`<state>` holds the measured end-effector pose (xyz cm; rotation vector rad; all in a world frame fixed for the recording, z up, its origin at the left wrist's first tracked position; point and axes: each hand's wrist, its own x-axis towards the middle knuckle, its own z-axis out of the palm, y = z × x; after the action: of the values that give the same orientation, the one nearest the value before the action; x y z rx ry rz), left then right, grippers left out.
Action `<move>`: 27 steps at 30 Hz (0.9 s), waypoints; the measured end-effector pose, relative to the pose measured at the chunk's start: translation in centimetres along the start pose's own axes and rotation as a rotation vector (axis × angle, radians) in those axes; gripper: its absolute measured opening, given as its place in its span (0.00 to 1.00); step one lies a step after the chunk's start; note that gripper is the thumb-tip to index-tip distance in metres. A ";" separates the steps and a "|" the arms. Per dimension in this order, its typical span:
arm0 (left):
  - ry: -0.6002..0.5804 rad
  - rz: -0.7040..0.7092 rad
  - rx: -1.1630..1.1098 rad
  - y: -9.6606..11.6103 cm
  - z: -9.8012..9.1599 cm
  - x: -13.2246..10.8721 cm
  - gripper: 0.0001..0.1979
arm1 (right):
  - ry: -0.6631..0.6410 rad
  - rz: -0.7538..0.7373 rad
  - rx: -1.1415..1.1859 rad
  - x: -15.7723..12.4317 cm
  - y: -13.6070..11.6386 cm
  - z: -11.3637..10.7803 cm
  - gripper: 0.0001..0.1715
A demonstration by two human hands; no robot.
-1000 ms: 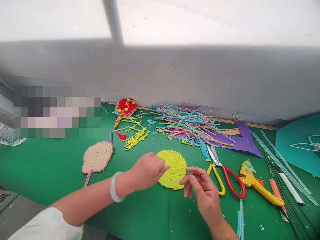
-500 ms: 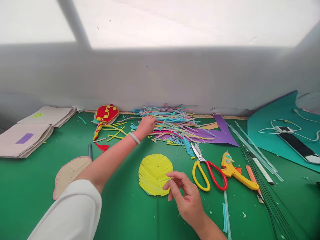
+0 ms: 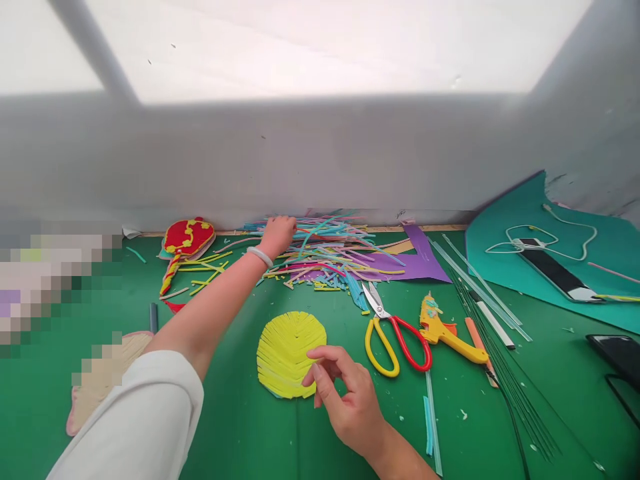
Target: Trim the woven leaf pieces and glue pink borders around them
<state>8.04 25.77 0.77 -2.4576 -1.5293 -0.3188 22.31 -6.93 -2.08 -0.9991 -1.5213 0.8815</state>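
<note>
Reaching left hand [image 3: 277, 235] into far strip pile [image 3: 330, 257], fingers' grip indiscernible; right hand [image 3: 345, 400] fingers pinching near yellow leaf [image 3: 285, 350] edge. Strip-picking step, judged. Next move: isolating one strip.

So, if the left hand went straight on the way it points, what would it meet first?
The left hand is at the pile of coloured strips; just past them, likely the grey wall, though depth is unclear.
</note>
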 end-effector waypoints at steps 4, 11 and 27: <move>0.078 -0.071 -0.022 -1.7 -4.1 1.3 0.18 | 0.007 0.035 0.020 0.1 0.3 0.0 0.09; 0.170 -0.247 -0.142 -5.7 -10.4 -2.0 0.11 | 0.090 0.074 0.057 0.2 0.5 -0.2 0.10; -0.149 -0.240 -0.928 3.3 -5.4 -20.4 0.16 | 0.256 -0.036 -0.697 2.0 6.0 -2.3 0.24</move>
<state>1.86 5.36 -0.52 -2.9705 -2.0788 -1.1331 25.29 -2.72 -6.46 -1.5065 -1.6423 0.1623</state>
